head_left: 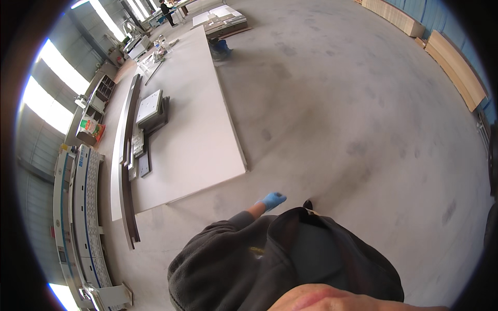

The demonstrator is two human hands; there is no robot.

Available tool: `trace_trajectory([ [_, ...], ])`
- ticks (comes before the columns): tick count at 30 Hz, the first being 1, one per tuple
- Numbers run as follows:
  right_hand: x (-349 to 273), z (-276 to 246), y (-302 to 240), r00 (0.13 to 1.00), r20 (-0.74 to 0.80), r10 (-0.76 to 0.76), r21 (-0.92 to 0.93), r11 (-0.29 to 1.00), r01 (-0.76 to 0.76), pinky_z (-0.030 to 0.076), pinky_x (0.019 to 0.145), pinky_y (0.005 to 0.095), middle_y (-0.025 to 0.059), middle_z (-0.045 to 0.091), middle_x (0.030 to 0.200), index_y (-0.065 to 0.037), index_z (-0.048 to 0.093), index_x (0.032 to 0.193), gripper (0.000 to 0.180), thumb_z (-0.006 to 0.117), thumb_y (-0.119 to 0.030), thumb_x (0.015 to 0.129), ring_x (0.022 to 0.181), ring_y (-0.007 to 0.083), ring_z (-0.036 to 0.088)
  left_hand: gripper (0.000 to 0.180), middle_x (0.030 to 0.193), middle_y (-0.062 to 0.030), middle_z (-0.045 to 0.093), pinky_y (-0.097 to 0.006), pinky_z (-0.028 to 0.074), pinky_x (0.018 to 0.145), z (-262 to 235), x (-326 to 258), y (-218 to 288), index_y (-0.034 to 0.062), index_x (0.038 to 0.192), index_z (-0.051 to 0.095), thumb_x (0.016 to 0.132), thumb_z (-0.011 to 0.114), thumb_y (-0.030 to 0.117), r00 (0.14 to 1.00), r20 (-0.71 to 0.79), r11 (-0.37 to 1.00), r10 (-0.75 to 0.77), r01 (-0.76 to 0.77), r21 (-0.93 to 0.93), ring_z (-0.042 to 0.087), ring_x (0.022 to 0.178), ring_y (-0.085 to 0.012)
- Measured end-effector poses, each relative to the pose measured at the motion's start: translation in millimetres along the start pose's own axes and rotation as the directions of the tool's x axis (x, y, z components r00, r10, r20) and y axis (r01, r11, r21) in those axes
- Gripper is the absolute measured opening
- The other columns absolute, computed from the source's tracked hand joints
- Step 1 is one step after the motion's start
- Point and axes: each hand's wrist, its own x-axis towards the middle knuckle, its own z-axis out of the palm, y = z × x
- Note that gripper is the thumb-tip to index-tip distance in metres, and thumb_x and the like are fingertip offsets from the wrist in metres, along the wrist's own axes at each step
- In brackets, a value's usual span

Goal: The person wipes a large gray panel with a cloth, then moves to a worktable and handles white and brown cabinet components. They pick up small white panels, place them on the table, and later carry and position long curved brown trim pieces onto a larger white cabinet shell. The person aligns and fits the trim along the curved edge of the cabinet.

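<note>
My left hand (272, 200), in a blue glove, hangs in front of my dark jacket (223, 259), over the grey floor. Its fingers look curled in. A small dark patch shows at their end, and I cannot make out what, if anything, they hold. The hand touches no panel; nearest to it is the near right corner of a large pale board (192, 135) lying low on the left. My right hand is out of view. The dark tip of a shoe (308, 204) shows just right of the glove.
On the board lie long dark strips (126, 155) and a stack of small panels (150, 110). A long white and blue machine (85, 207) stands at far left. Beyond are more stacked panels (225, 23) and a person (167, 13). Wooden boards (456, 67) line the right wall.
</note>
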Motion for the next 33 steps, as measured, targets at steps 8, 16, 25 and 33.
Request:
trace_trajectory([
  [8, 201, -326, -146, 0.926, -0.346, -0.154, 0.064, 0.980, 0.188, 0.057, 0.071, 0.0408, 0.0169, 0.077, 0.092, -0.002, 0.074, 0.101, 0.034, 0.059, -0.032, 0.099, 0.077, 0.0279, 0.072, 0.057, 0.124, -0.0110, 0.076, -0.038, 0.054, 0.100, -80, 108, 48, 0.0049, 0.132, 0.073, 0.100, 0.066, 0.052, 0.974, -0.113, 0.948, -0.198, 0.161, -0.273, 0.070, 0.116, -0.0236],
  [16, 338, -455, -294, 0.940, -0.130, -0.314, 0.011, 0.948, 0.318, 0.056, 0.079, 0.0444, 0.0179, 0.075, 0.103, -0.003, 0.074, 0.107, 0.034, 0.056, -0.031, 0.101, 0.089, 0.0302, 0.070, 0.059, 0.121, -0.0203, 0.077, -0.044, 0.054, 0.098, -189, 268, 73, 0.0034, 0.129, 0.074, 0.096, 0.061, 0.050, 0.994, -0.028, 0.979, -0.103, 0.106, 0.174, 0.072, 0.114, -0.0354],
  [25, 447, -578, -322, 0.972, 0.086, -0.219, -0.199, 0.952, 0.232, 0.057, 0.085, 0.0467, 0.0191, 0.077, 0.114, -0.008, 0.075, 0.115, 0.036, 0.053, -0.032, 0.102, 0.099, 0.0340, 0.074, 0.061, 0.123, -0.0115, 0.075, -0.037, 0.054, 0.098, -365, 454, 224, -0.0002, 0.137, 0.069, 0.098, 0.070, 0.046, 0.952, -0.229, 0.962, -0.202, 0.149, -0.230, 0.069, 0.108, -0.0246],
  [33, 591, -723, -415, 0.909, 0.166, -0.382, -0.411, 0.811, 0.416, 0.058, 0.082, 0.0471, 0.0191, 0.077, 0.108, -0.009, 0.075, 0.113, 0.037, 0.051, -0.034, 0.102, 0.094, 0.0310, 0.076, 0.048, 0.106, -0.0054, 0.072, -0.035, 0.055, 0.080, -450, 576, 270, 0.0045, 0.118, 0.075, 0.097, 0.069, 0.047, 0.884, -0.250, 0.780, -0.394, 0.178, -0.600, 0.067, 0.095, -0.0154],
])
